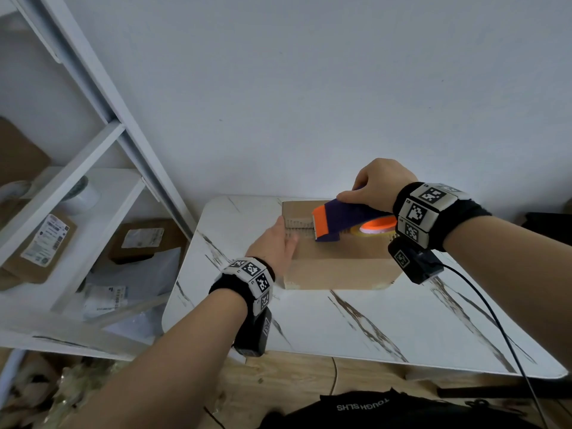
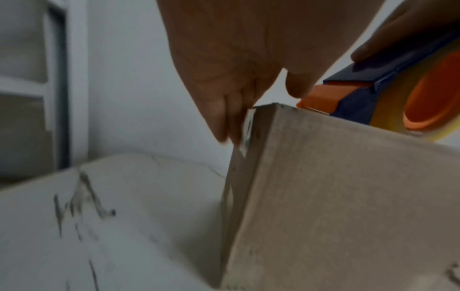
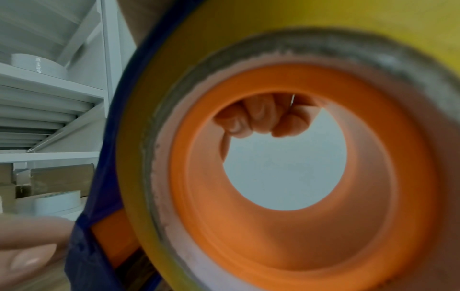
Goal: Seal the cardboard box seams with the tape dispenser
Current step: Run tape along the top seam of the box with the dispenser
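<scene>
While the right hand (image 1: 379, 181) grips the tape dispenser (image 1: 343, 219) on the box (image 1: 340, 258) top, its teeth point at the flat left hand (image 1: 274, 243) pressing the box's left end

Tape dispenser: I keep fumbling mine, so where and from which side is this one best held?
Grip the tape dispenser by its blue body from above, as the right hand does; that likely keeps the orange toothed end and roll clear, facing the cardboard box.
</scene>
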Action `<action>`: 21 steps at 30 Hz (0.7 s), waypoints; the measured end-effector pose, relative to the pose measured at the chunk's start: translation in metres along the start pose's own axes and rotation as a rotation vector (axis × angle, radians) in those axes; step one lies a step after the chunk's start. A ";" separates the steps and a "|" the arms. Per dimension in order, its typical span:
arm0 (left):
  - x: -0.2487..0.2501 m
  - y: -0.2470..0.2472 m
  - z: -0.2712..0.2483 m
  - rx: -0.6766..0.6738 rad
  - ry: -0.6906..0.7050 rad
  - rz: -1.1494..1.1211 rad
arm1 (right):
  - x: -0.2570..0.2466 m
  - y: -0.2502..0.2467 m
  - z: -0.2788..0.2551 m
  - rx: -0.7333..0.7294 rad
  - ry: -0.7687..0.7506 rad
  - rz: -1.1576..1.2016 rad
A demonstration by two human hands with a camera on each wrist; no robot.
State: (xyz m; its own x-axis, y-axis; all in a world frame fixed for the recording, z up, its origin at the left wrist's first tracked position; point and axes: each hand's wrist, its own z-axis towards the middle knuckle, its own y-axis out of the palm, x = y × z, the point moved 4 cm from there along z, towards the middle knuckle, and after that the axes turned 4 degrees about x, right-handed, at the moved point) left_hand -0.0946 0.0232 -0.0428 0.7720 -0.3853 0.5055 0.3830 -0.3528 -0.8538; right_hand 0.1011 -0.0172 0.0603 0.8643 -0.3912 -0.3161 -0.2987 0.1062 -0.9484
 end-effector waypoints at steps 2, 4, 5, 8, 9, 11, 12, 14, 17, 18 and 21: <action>-0.001 0.007 -0.004 -0.040 -0.060 -0.053 | 0.000 0.000 0.000 0.002 -0.003 -0.001; 0.002 0.007 -0.007 -0.013 -0.025 -0.051 | 0.001 -0.001 0.000 0.003 -0.009 -0.001; 0.004 0.008 -0.008 -0.002 0.020 0.012 | 0.002 -0.001 0.000 0.001 -0.012 0.001; 0.010 0.012 -0.010 -0.038 0.152 0.328 | 0.003 -0.001 0.001 0.005 -0.017 0.008; 0.012 0.014 -0.009 -0.061 0.179 0.414 | 0.004 -0.001 0.001 0.006 -0.017 0.008; 0.012 0.018 -0.008 -0.098 0.195 0.511 | 0.005 -0.002 0.001 0.008 -0.016 0.015; 0.012 0.018 -0.007 -0.105 0.193 0.526 | 0.007 -0.002 0.001 0.010 -0.014 0.027; 0.013 0.020 -0.006 -0.101 0.193 0.545 | 0.011 -0.002 0.001 0.018 -0.010 0.069; 0.020 0.021 -0.003 -0.093 0.202 0.534 | 0.019 -0.002 0.000 0.063 0.004 0.175; 0.022 0.022 -0.001 -0.093 0.206 0.524 | 0.022 -0.002 -0.001 0.088 0.010 0.215; 0.030 0.024 0.005 -0.071 0.228 0.529 | 0.033 0.000 -0.006 0.156 0.055 0.332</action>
State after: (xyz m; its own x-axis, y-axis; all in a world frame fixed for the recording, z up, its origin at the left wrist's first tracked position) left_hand -0.0597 0.0079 -0.0487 0.7175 -0.6958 0.0336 -0.0662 -0.1162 -0.9910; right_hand 0.1278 -0.0353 0.0500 0.7064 -0.3604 -0.6091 -0.4902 0.3715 -0.7884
